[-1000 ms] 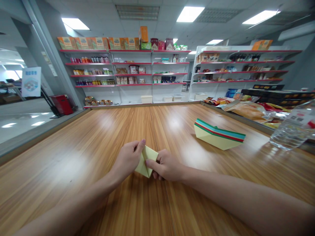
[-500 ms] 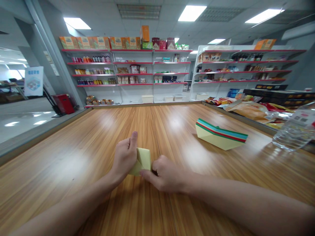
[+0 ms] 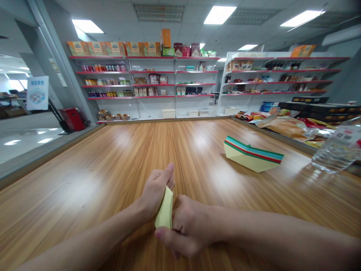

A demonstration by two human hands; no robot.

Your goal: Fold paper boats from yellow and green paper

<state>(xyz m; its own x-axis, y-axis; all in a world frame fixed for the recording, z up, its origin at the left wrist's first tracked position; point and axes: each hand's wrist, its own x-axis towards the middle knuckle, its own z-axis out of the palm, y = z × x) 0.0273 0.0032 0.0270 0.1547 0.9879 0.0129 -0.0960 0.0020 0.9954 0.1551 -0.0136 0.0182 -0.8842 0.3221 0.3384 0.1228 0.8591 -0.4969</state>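
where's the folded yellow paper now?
Head view, low, just left of centre: the folded yellow paper is held between the left hand and right hand, left of and nearer than the striped paper boat.

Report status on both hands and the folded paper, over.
Left hand and right hand: both gripping. Folded paper: pale yellow, held between them. Striped paper boat: off right, not obstructing.

pale yellow folded paper (image 3: 164, 212) partly covered by bare right hand (image 3: 194, 222), clear plastic bottle (image 3: 332, 155) cut off at right edge, pale blue rectangular sign (image 3: 37, 93) too blurred to read
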